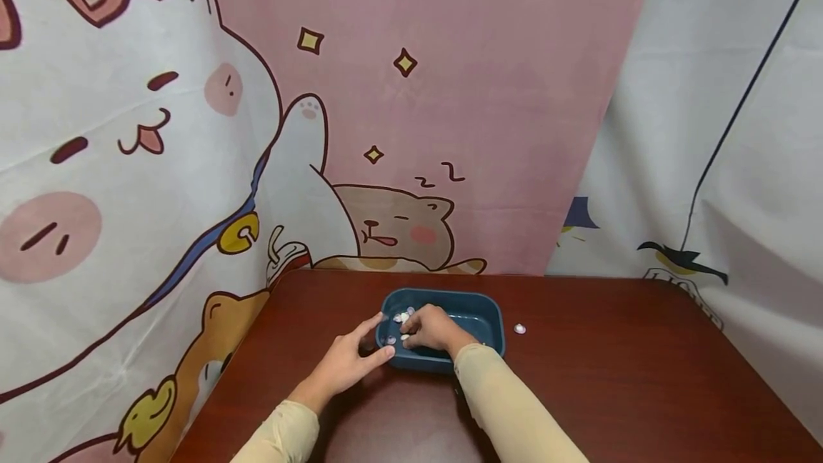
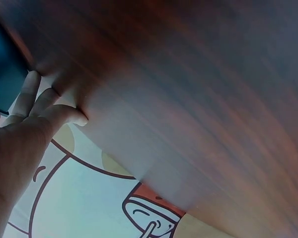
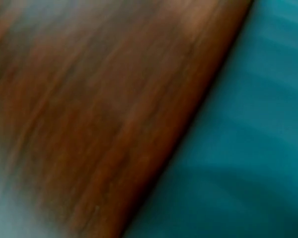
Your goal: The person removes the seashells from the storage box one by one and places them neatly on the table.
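In the head view a dark teal plastic tub (image 1: 479,300) sits on the table with several small whitish, faintly purple pieces (image 1: 410,311) at its left end. My left hand (image 1: 347,359) spans that end from outside, thumb and fingers spread, fingertips at the rim. Part of the tub (image 2: 5,69) also shows beside the left hand (image 2: 27,119) in the left wrist view. My right hand (image 1: 432,327) reaches down inside, fingers bent, with a small white piece (image 1: 404,337) between thumb and fingertips. The right wrist view shows the tub's wall (image 3: 248,139) but no hand.
One more small whitish piece (image 1: 519,329) lies on the table just right of the tub. The reddish-brown wooden table (image 1: 611,370) reaches back to a cartoon-printed cloth (image 1: 501,127), which also hangs along the left side.
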{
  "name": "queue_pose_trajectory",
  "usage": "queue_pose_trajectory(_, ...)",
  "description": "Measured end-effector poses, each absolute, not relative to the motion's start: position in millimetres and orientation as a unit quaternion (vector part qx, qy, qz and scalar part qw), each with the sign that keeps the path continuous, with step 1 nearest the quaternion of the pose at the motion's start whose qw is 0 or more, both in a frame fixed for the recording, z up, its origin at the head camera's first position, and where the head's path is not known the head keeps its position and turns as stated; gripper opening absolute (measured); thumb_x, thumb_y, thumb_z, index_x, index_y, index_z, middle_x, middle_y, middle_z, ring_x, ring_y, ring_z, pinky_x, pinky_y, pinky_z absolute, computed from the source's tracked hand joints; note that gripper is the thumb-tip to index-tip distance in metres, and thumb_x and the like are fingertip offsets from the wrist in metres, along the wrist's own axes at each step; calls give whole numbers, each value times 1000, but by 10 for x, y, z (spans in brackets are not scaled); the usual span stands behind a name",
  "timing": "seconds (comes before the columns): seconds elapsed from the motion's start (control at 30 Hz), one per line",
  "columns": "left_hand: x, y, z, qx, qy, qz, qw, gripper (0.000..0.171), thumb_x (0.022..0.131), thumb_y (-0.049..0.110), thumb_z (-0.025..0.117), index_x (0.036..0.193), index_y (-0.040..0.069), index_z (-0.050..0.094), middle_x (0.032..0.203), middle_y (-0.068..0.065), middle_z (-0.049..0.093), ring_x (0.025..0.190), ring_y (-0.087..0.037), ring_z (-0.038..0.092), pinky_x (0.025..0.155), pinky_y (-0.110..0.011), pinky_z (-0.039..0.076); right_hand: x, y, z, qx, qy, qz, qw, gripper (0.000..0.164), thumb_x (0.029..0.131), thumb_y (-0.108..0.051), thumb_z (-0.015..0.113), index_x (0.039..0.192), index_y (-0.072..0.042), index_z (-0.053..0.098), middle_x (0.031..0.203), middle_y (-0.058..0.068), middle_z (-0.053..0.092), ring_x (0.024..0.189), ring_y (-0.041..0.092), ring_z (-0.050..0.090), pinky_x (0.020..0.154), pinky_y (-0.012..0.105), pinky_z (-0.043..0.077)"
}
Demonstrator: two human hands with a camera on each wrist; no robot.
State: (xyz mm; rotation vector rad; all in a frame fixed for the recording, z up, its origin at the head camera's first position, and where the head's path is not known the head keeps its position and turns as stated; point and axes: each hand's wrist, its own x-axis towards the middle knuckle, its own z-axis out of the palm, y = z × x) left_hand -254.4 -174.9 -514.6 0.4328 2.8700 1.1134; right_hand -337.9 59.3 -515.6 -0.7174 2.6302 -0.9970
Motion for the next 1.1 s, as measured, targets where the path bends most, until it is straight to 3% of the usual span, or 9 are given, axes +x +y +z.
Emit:
queue_pose_trajectory(0.3, -2581, -1756, -5152, 142, 924, 355, 9, 84, 97, 67, 67, 166, 26, 41, 128, -14, 76, 113, -24, 74, 102, -57, 58, -3350, 568, -5120, -185, 902, -365, 139, 21, 90, -17, 87, 111, -14, 87, 105, 2, 84, 98, 17, 70, 103, 51, 59)
queue_pose_trajectory(0.6, -2565, -1755, -5158, 144, 924, 355, 10, 84, 97, 67, 67, 165, 24, 42, 128, -14, 77, 113, -23, 74, 101, -56, 59, -3366, 568, -5182, -220, 911, -334, 105, 13, 93, -13, 84, 106, -12, 86, 92, -2, 80, 82, 9, 63, 84, 35, 60)
queue_pose_trajectory(0.87, -2561, -1752, -5142, 139, 923, 358, 14, 83, 98, 64, 68, 166, 24, 41, 133, -16, 75, 118, -27, 74, 105, -59, 57, -3393, 544, -5188, -217, 922, -311, 76, 9, 89, -17, 88, 98, -17, 89, 96, -5, 83, 94, 12, 70, 98, 44, 61)
queue_pose_trajectory(1.1, -2549, -1750, -5136, 141, 923, 358, 16, 84, 98, 66, 67, 166, 23, 41, 130, -15, 76, 115, -26, 74, 104, -58, 57, -3376, 548, -5155, -254, 920, -293, 61, 6, 88, -14, 88, 92, -19, 88, 85, -9, 81, 82, 5, 65, 87, 35, 62)
